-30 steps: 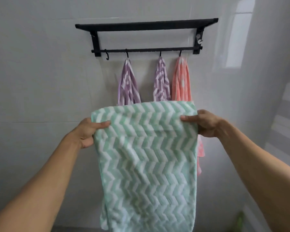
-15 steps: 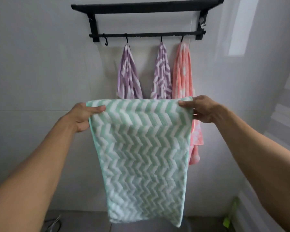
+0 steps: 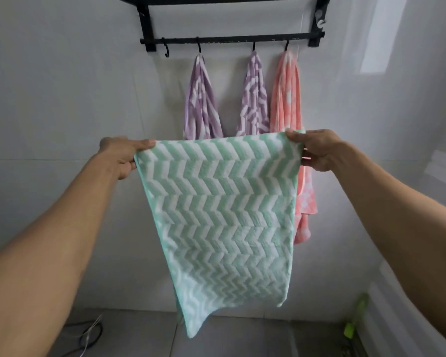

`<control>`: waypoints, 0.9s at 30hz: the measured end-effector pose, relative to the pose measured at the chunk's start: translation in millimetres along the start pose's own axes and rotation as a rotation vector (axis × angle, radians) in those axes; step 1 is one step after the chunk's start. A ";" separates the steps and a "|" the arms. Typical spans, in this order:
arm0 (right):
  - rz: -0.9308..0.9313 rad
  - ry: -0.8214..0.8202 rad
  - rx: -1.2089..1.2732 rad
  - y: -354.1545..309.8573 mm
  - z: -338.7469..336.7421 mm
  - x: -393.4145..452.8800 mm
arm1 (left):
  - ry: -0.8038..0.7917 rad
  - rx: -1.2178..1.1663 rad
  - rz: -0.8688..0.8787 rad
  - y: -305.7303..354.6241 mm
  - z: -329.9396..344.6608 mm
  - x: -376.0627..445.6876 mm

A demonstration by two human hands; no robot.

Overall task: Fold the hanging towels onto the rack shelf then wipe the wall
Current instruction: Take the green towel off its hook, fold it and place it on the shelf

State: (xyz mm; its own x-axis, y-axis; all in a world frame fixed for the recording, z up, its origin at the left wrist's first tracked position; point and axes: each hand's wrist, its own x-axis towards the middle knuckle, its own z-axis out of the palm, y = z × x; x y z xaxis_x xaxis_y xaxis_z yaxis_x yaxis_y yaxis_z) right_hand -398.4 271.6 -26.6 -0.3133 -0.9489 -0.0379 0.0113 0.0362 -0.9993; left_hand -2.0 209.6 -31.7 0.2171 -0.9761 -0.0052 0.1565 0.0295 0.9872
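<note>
Both hands are holding a green and white zigzag towel stretched out flat in the middle of the frame. The left hand is pinching the towel's upper left corner, thumb lying along the top edge and fingers curled behind the cloth. The right hand is gripping the upper right corner in the same way, thumb on the front and fingers tucked behind. The top edge is running taut between them, sloping slightly up toward the right, and the rest of the towel is hanging free below, its lower edge ending in an uneven point at the lower centre of the frame.

Behind it, at the top of the frame, a black wall rack is showing its rail and hooks, with the shelf edge cut off by the upper border. The leftmost hook is hanging bare. Three towels are hanging from the other hooks: a purple striped towel, a second purple towel to its right, and a coral towel furthest right, whose lower end is showing past the green towel's right side. The pale tiled wall is filling the background. At the lower left a dark cable is lying on the floor, and at the lower right a blurred bright green object is standing near the wall.
</note>
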 end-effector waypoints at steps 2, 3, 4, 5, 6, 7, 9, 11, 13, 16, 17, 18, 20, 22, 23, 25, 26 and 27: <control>-0.008 -0.017 -0.081 -5.0 0.0 0.3 | 0.018 -0.051 0.056 3.5 3.8 -5.0; -0.011 -0.030 -0.127 -7.2 0.4 -0.7 | 0.016 -0.053 0.065 3.8 5.7 -6.8; -0.018 -0.037 -0.157 -9.3 0.6 -1.7 | 0.005 -0.041 0.067 3.1 7.2 -8.4; -0.026 -0.033 -0.169 -11.2 0.7 -2.1 | 0.002 -0.024 0.068 2.4 7.8 -9.0; -0.031 -0.023 -0.167 -12.7 0.0 -2.8 | 0.006 -0.008 0.073 2.5 8.5 -8.7; -0.031 -0.017 -0.161 -14.2 0.2 -3.2 | 0.011 -0.001 0.084 3.5 8.2 -8.2; -0.021 -0.002 -0.150 -15.8 -0.6 -4.9 | 0.009 0.004 0.092 5.6 9.4 -6.6; -0.014 0.020 -0.135 -16.0 0.9 -6.4 | 0.006 0.024 0.098 7.7 10.2 -5.1; -0.022 0.040 -0.101 -15.1 1.9 -6.7 | 0.002 0.049 0.104 9.4 11.5 -5.6; -0.031 0.049 -0.089 -14.7 -0.6 -4.3 | 0.005 0.101 0.109 9.9 13.1 -5.5; -0.029 0.044 -0.091 -14.7 -1.4 -3.7 | 0.004 0.112 0.112 10.1 13.4 -5.9; -0.032 0.042 -0.091 -14.9 -1.9 -3.4 | 0.002 0.122 0.115 10.9 13.3 -6.4; -0.037 0.047 -0.084 -14.9 -2.3 -2.9 | 0.000 0.149 0.122 13.0 13.2 -6.6; -0.046 0.054 -0.078 -14.8 -2.2 -2.7 | -0.010 0.180 0.123 14.6 12.4 -6.6; -0.050 0.055 -0.074 -15.2 -2.1 -2.3 | -0.014 0.188 0.124 15.3 11.5 -6.8; -0.050 0.044 -0.082 -16.5 -3.0 -1.4 | -0.020 0.201 0.125 16.0 10.1 -6.3; -0.048 0.033 -0.098 -17.3 -3.6 -1.2 | -0.027 0.210 0.127 17.0 9.5 -6.3; -0.044 0.024 -0.115 -17.9 -4.3 -1.0 | -0.039 0.217 0.131 17.7 9.2 -6.9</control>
State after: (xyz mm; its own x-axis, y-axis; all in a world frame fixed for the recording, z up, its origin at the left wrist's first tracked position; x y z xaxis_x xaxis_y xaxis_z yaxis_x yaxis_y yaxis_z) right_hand -402.3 273.3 -8.7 -0.3335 -0.9427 0.0072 -0.1113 0.0318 -0.9933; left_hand -9.6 214.8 -12.7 0.1844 -0.9747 0.1266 -0.0815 0.1132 0.9902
